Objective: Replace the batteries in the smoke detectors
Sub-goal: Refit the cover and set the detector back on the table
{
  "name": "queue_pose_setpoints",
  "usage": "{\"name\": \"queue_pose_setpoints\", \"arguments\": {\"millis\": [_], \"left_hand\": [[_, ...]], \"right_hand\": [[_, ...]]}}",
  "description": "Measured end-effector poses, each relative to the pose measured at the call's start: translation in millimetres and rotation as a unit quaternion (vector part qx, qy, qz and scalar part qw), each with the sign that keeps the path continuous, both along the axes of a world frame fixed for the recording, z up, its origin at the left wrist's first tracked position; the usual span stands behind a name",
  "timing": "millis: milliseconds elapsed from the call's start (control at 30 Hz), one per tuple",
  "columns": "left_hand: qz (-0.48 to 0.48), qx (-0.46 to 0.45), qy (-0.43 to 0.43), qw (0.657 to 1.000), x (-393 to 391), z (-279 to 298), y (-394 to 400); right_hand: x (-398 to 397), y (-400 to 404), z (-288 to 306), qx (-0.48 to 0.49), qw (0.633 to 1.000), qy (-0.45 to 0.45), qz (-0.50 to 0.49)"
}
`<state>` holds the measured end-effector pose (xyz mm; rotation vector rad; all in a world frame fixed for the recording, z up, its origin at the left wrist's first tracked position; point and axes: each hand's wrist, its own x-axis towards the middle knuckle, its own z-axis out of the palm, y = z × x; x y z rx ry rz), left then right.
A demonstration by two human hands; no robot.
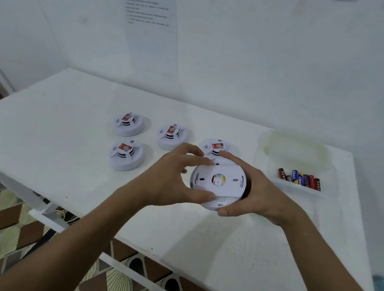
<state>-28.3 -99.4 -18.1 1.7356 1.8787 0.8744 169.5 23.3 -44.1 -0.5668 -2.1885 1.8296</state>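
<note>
The sheet (148,29) on the far wall has print too small to read. The hands (168,179) partly hide the far right detector (215,146). Battery (299,179) labels are illegible.

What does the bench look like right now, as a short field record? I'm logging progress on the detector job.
held item: round white plastic smoke detector, back side up, above the white table
left hand: fingers curled round the held detector's left rim
right hand: grips its right rim
detectors on table: four round white ones with red labels, e.g., face up
batteries: red and blue cylindrical batteries lying in a clear plastic tray
also: clear plastic lid behind the tray
</note>
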Motion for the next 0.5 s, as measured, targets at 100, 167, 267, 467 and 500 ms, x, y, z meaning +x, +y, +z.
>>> {"name": "queue_pose_setpoints", "arguments": {"millis": [100,167,267,467,500], "left_hand": [[-0.022,-0.017,-0.029,0.999,-17,2,2],[-0.026,-0.029,-0.050,0.998,-28,4,3],[-0.035,-0.040,-0.054,0.997,-44,6,5],[-0.056,-0.058,-0.024,0.996,-69,9,7],[-0.056,-0.060,-0.019,0.996,-73,10,7]], "right_hand": [[-10,-4,3,0.008,1.000,-0.006,-0.017],[-17,-6,4,0.016,0.999,-0.011,-0.029],[-29,-10,4,0.018,0.999,-0.013,-0.039],[-54,-21,2,0.009,0.998,-0.012,-0.061],[-57,-22,1,0.007,0.998,-0.011,-0.065]]}}
